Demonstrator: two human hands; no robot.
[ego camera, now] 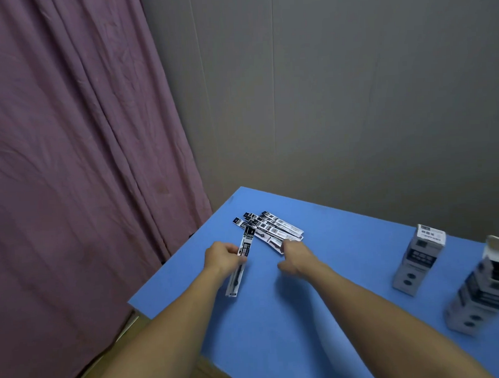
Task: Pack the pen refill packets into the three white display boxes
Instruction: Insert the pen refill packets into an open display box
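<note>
Packing is unfinished: left hand (221, 257) grips one packet (241, 263), right hand (295, 256) pinches at the pile (270, 228), well apart from two visible boxes (420, 255).

We are looking down at a blue worktop (319, 300) that is filling the lower right of the view, its far corner pointing toward the wall. A loose pile of pen refill packets (273, 227) is lying fanned out near that far corner, overlapping one another. Over on the right side, well apart from the pile, two white display boxes are standing on the surface: a closed box (420, 255), and just beside it a nearer box (487, 292) with its top flap open.
</note>
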